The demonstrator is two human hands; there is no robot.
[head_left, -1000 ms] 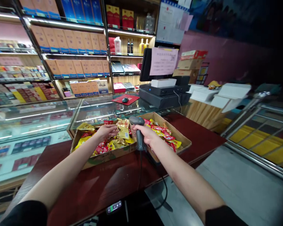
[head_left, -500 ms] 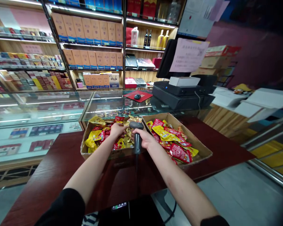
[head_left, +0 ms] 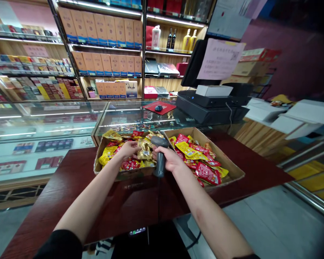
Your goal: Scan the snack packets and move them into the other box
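Note:
My right hand [head_left: 170, 158] is wrapped round the handle of a dark grey handheld barcode scanner [head_left: 160, 165], whose head points forward and left over the boxes. My left hand [head_left: 130, 149] is above the left cardboard box [head_left: 97, 166]. Its fingers pinch the left edge of a shiny gold snack packet [head_left: 144, 149], which is tilted up beside the scanner head. Red and yellow snack packets [head_left: 107, 155] fill the box beneath this hand. To the right, a second cardboard box [head_left: 233, 177] holds more red and yellow packets [head_left: 207, 173].
Both boxes rest on a dark red tabletop [head_left: 78, 187]. Behind them stands a glass display counter [head_left: 118, 117] with a mouse [head_left: 158, 108] on a red mat [head_left: 169, 108]. A monitor [head_left: 193, 66] and dark cash register unit [head_left: 205, 109] stand at the back right. Stocked shelves line the wall.
My left hand has drawn slightly left from the scanner, and the gold packet at its fingertips now shows more fully. The scanner, still in my right hand, has shifted slightly to the right in view.

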